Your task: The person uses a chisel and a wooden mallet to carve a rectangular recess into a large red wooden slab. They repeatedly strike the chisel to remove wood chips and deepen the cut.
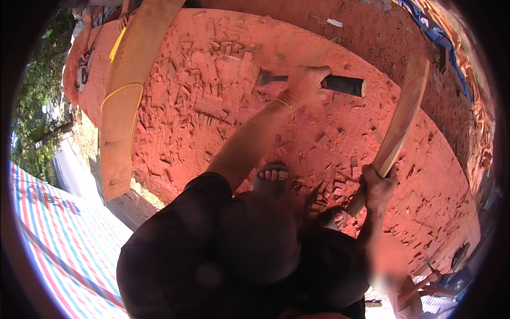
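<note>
My left hand (309,85) is closed round a chisel, its fingers on the shaft. The chisel's flat metal blade (272,78) points left, and its black-wrapped handle (344,85) sticks out to the right. Gripped in my right hand (379,187) is a long wooden mallet (402,114), a club-like bar tilted up to the right, apart from the chisel. Both tools are over a large reddish wood slab (319,45). Notches and loose wood chips (210,74) cover much of the slab. Whether the blade touches the wood, I cannot tell.
A long brown board (118,143) with a yellow cord (121,86) lies at the left. My sandalled feet (272,173) stand on the slab. Another person's hands (124,20) show at the top left; another person (408,305) is at the lower right. A striped tarp (58,228) lies lower left.
</note>
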Action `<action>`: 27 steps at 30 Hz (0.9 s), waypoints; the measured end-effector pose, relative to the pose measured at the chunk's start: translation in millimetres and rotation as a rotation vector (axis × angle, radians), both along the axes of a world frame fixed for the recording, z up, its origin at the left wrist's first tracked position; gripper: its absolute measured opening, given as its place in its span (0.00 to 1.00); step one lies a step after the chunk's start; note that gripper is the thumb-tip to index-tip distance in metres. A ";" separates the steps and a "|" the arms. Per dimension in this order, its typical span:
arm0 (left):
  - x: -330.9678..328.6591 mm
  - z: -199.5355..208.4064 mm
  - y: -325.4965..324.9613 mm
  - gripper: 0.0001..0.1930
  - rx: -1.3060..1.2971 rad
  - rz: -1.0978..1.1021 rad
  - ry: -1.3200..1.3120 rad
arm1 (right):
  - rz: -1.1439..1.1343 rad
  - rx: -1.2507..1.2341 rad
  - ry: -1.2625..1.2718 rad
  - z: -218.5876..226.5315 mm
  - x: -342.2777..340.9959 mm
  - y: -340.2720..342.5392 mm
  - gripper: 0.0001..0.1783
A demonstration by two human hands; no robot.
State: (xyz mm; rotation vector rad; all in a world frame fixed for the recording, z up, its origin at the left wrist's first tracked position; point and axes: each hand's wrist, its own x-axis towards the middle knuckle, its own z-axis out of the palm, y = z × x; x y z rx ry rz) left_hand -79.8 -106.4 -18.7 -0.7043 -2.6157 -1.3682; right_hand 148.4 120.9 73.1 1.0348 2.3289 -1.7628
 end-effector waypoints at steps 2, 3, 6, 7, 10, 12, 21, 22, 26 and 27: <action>0.3 -2.3 1.3 0.09 -0.017 0.018 0.110 | -0.077 -0.011 0.193 41.6 -5.6 23.0 0.16; 1.4 -3.1 2.5 0.10 -0.020 0.018 0.098 | -0.237 -0.075 0.339 67.6 -17.9 30.6 0.14; 1.6 -4.4 3.5 0.10 0.006 0.024 0.108 | -0.432 -0.314 0.777 126.0 -72.6 25.0 0.12; 1.7 -4.6 2.8 0.10 0.018 0.049 0.124 | -0.534 -0.243 0.808 128.3 -85.5 12.0 0.12; 0.2 -7.6 1.1 0.09 0.039 0.012 0.093 | -0.447 -0.154 0.276 67.3 -79.8 -39.6 0.09; 0.7 -10.6 -1.4 0.09 -0.023 -0.003 0.179 | 0.114 0.013 -0.206 7.8 -49.8 -53.7 0.16; 7.9 8.5 -9.7 0.09 -0.063 0.009 0.051 | -0.216 -0.114 0.375 59.1 -16.9 63.5 0.13; 13.9 13.4 -11.2 0.09 -0.042 -0.001 0.048 | -0.253 -0.080 0.500 76.4 -29.1 78.1 0.13; 32.3 22.5 -11.4 0.10 -0.028 -0.054 0.036 | -0.244 -0.078 0.697 127.1 -47.3 139.5 0.19; 33.6 22.1 -13.0 0.09 -0.104 -0.050 0.018 | -0.236 -0.090 0.769 135.6 -48.3 149.4 0.20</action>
